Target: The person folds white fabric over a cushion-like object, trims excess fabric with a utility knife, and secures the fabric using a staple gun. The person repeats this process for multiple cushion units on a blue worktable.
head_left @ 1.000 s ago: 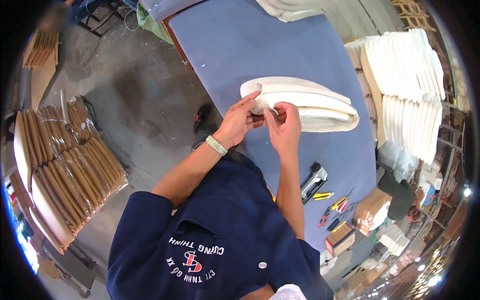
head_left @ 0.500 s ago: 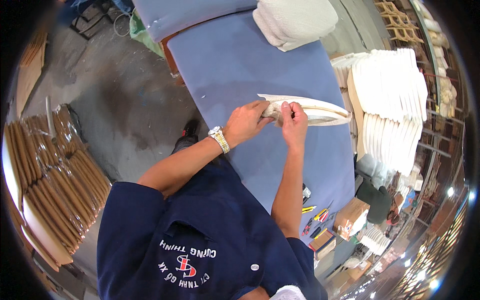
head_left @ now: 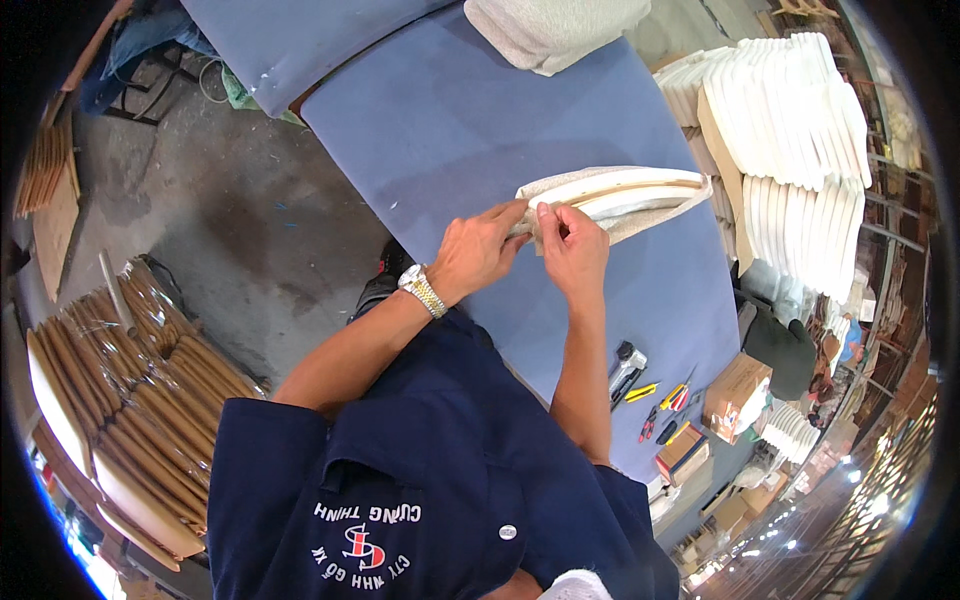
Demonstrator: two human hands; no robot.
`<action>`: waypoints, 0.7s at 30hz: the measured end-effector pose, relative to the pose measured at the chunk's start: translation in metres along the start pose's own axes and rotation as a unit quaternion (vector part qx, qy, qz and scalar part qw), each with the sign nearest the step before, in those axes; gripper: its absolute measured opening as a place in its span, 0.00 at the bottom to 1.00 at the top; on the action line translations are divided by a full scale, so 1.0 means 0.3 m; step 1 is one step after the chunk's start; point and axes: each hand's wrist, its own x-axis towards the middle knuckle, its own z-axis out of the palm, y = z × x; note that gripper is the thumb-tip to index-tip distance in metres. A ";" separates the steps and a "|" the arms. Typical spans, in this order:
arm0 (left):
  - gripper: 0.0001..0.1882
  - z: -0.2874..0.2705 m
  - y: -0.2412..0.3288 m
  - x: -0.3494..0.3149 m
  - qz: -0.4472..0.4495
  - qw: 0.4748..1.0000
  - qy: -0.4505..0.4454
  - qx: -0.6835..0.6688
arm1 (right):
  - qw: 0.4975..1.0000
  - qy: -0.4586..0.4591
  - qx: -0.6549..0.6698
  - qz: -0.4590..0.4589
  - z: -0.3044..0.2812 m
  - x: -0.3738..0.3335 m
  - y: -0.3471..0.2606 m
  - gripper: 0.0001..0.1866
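A curved panel with white padding (head_left: 600, 205) and a thin wooden strip lies on the blue-covered table (head_left: 430, 130). Beige fabric (head_left: 625, 229) wraps loosely around it like a cover. My left hand (head_left: 482, 250), with a watch above it, is closed on the fabric at the panel's near-left end. Right beside it, my right hand (head_left: 577, 250) pinches the same fabric between thumb and fingers. What lies under the fingertips is partly hidden.
Folded beige fabric (head_left: 560, 30) sits at the table's far end. Near my right forearm are a staple gun (head_left: 627, 372), a yellow cutter (head_left: 641, 393), other hand tools and a cardboard box (head_left: 737, 396). White padded panels (head_left: 790, 120) are stacked to the right; plastic-wrapped brown panels (head_left: 150, 370) stand left.
My hands have shifted slightly left and closer together along the fabric edge. The panel's wooden strip shows more now. The view has moved, bringing more of the tools into sight.
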 end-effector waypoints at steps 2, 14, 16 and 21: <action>0.25 -0.009 -0.004 -0.008 0.004 1.000 -0.022 0.001 | 0.999 -0.003 -0.007 0.044 0.008 -0.011 -0.012 0.22; 0.29 -0.022 0.016 -0.004 -0.002 0.997 -0.069 0.020 | 0.978 0.097 0.187 0.008 0.112 -0.052 0.080 0.17; 0.29 -0.022 0.012 -0.009 -0.016 0.999 -0.040 0.010 | 0.973 0.105 0.207 0.001 0.128 -0.049 0.097 0.18; 0.25 0.001 -0.029 -0.025 0.030 0.997 0.063 -0.011 | 0.967 0.107 0.229 0.016 0.141 -0.042 0.108 0.18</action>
